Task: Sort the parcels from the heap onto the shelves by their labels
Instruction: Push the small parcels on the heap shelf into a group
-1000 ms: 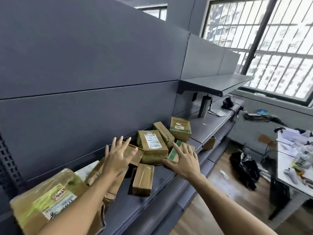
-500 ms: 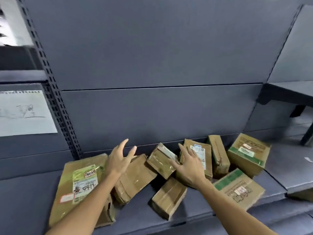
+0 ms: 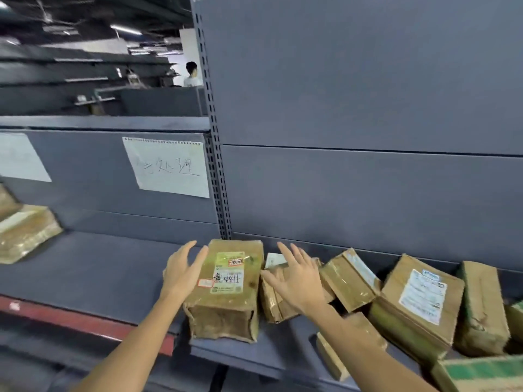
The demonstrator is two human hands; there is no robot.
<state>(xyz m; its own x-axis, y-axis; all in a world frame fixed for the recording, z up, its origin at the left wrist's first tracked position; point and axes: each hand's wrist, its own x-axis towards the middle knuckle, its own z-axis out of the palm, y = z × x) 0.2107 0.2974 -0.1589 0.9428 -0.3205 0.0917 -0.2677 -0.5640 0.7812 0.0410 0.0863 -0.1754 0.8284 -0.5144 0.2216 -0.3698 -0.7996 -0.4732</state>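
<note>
the person's two bare hands reach out over a grey shelf [image 3: 99, 275] toward a heap of brown parcels. the nearest of these, a large taped parcel [image 3: 226, 290] with a green-and-white label and dark handwriting on its top face, stands at the left end of the heap, right where two shelf bays meet below the perforated upright [image 3: 218, 176].

the left hand [image 3: 181, 274] is at the parcel's left side, fingers straight and spread, thumb pointing up toward the parcel's top left corner. the palm faces the cardboard; whether it actually touches the side cannot be told, and nothing is gripped. the right hand [image 3: 294, 278] is on the other side, fingers fanned out and relaxed, thumb stretched toward the parcel's right edge. it hovers over a smaller crumpled parcel [image 3: 276, 304] that lies just beside the large one, and holds nothing. so the large parcel sits between the two loose hands, flanked but not clasped.

further right the heap goes on: a tilted parcel [image 3: 351, 278] leaning up against the back panel, a broad parcel with a white printed label [image 3: 418, 301], a green-edged one [image 3: 481, 306] standing on end, and a flat parcel [image 3: 339, 352] partly hidden under the right forearm.

on the left bay's back panel hangs a white paper sign [image 3: 169, 168] with handwritten characters, and a second sheet [image 3: 19, 159] further left. another parcel [image 3: 25, 233] rests at the far left of that bay. a person in a white top [image 3: 192, 75] stands far in the background.
</note>
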